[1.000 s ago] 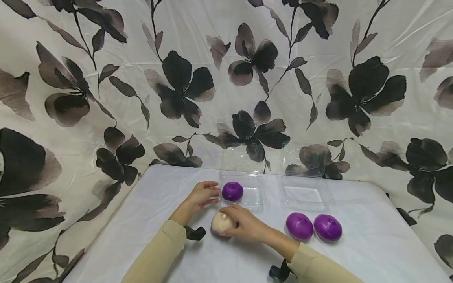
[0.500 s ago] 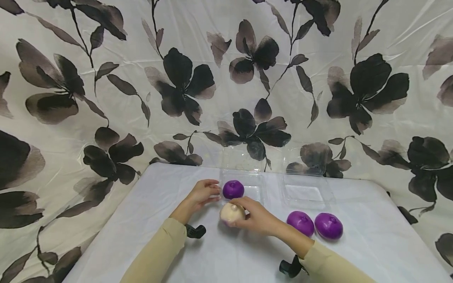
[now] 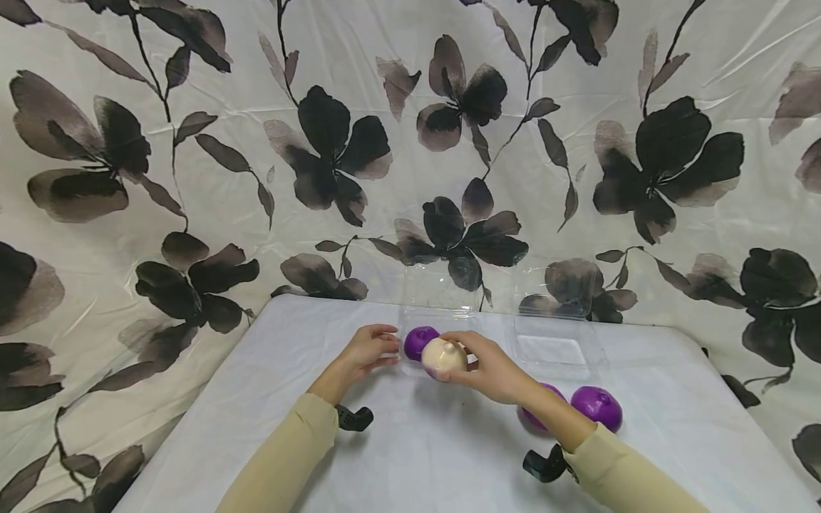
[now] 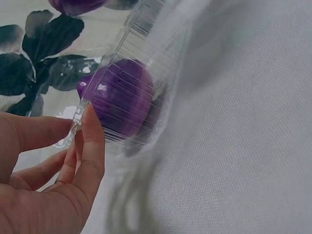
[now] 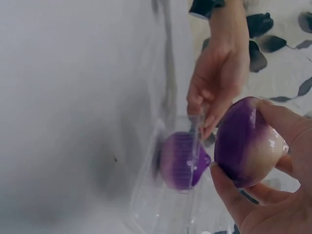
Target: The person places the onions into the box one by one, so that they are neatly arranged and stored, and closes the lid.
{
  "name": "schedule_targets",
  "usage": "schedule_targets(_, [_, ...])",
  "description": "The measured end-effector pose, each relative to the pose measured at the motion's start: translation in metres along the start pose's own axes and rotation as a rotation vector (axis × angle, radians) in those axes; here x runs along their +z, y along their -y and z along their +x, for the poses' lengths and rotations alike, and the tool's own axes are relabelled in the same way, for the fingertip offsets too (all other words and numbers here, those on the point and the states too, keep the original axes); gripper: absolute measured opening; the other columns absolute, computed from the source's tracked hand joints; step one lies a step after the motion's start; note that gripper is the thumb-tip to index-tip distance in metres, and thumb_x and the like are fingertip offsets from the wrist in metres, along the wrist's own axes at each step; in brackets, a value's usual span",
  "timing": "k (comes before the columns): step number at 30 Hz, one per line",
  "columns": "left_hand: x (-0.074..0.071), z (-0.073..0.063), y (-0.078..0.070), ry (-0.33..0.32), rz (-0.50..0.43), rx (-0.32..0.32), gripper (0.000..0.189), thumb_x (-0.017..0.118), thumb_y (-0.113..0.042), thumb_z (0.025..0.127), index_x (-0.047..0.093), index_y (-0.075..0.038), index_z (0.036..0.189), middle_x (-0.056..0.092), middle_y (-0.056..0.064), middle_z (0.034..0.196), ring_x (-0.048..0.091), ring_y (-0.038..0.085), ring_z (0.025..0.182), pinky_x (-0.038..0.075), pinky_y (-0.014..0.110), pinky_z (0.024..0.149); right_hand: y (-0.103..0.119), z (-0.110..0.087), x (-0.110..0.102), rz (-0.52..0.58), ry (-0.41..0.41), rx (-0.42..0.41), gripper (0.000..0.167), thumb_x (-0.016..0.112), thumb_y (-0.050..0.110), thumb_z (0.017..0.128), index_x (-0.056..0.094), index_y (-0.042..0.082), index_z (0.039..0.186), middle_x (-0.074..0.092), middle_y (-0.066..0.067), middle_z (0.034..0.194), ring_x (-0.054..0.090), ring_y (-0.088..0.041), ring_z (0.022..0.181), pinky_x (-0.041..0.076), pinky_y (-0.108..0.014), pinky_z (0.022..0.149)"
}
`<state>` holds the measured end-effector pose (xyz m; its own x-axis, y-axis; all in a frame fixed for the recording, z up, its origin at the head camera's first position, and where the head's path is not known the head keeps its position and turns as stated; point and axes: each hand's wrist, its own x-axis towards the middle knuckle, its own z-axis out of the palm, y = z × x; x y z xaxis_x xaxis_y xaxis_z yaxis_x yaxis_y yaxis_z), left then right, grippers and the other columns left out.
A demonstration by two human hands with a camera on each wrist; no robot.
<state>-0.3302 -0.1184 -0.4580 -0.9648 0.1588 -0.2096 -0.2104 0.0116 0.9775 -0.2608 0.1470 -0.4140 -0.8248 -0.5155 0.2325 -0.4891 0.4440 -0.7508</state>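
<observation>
Right hand (image 3: 487,367), gripping the pale onion (image 3: 444,358), has reached the left container (image 3: 459,323) (1 purple onion (image 3: 417,343) inside); placing looks unfinished.

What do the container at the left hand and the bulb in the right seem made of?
Container: probably thin glossy plastic; its ribbed walls are transparent.
Bulb: smooth, shiny, with bright highlights; perhaps molded plastic, though real skin is possible.

A purple-and-cream bulb (image 3: 442,358) is held above an opened clear plastic container (image 5: 152,210), in whose left side a purple bulb (image 3: 418,342) is set
</observation>
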Motion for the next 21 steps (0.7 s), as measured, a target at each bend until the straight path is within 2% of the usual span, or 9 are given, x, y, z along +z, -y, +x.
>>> schedule_targets(4, [0.0,0.002,-0.001,0.003,0.009,0.0,0.049,0.061,0.009,0.095,0.049,0.011,0.142,0.06,0.015,0.107,0.064,0.024,0.093,0.065,0.032,0.078,-0.001,0.002,-0.009,-0.011,-0.026,0.008,0.063,0.081,0.025,0.09,0.054,0.006,0.143,0.055,-0.017,0.141,0.062,-0.031,0.113,0.063,-0.032,0.086])
schedule_targets(9, [0.0,0.002,0.002,0.0,-0.005,-0.003,0.049,0.059,0.01,0.095,0.048,0.011,0.143,0.059,0.014,0.107,0.064,0.023,0.093,0.064,0.031,0.078,-0.006,0.005,-0.017,-0.026,-0.051,0.036,0.066,0.081,0.025,0.09,0.052,0.006,0.146,0.054,-0.018,0.143,0.063,-0.032,0.114,0.062,-0.029,0.087])
schedule_targets(13, [0.001,0.004,0.003,0.019,-0.012,0.011,0.049,0.059,0.01,0.095,0.047,0.012,0.143,0.06,0.014,0.108,0.064,0.022,0.093,0.064,0.031,0.079,-0.012,0.006,-0.022,-0.046,-0.097,0.064,0.065,0.081,0.022,0.09,0.052,0.005,0.146,0.055,-0.019,0.142,0.063,-0.032,0.113,0.063,-0.032,0.087])
schedule_targets(21, [0.0,0.002,0.002,0.028,-0.01,0.007,0.049,0.059,0.01,0.095,0.046,0.012,0.143,0.059,0.013,0.106,0.064,0.021,0.09,0.064,0.029,0.076,-0.028,0.016,-0.019,-0.235,-0.12,0.041,0.061,0.076,0.022,0.093,0.051,0.001,0.145,0.056,-0.024,0.135,0.058,-0.038,0.119,0.057,-0.048,0.093])
